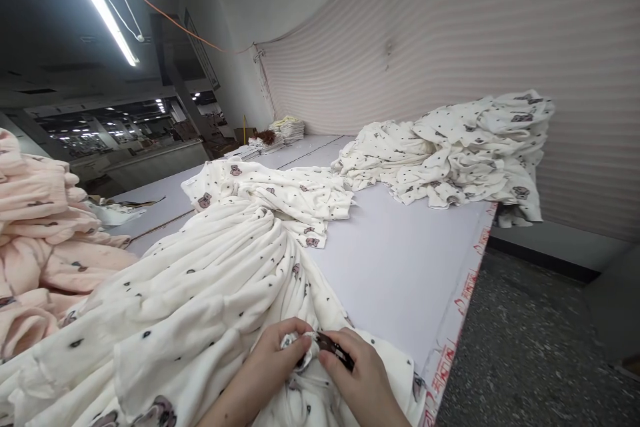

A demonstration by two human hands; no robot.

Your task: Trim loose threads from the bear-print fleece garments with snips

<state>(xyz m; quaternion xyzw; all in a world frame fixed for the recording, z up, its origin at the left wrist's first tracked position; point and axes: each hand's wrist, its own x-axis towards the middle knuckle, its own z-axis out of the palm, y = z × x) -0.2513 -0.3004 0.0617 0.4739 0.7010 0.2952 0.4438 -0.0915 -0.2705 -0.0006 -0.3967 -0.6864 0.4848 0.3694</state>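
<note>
A large white fleece garment (200,293) with small dark prints lies spread over the near part of the grey table (400,267). My left hand (273,360) pinches a bunched bit of this fabric at the bottom of the view. My right hand (363,377) is closed on a small dark tool (334,348), maybe a thread snipper, whose tip touches the bunched fabric between both hands.
A pile of the same white printed garments (450,153) lies at the far right of the table, by the striped wall. Pink fleece garments (45,240) are stacked at the left. Folded stacks (287,128) stand at the far end. The table edge (457,320) drops to a speckled floor.
</note>
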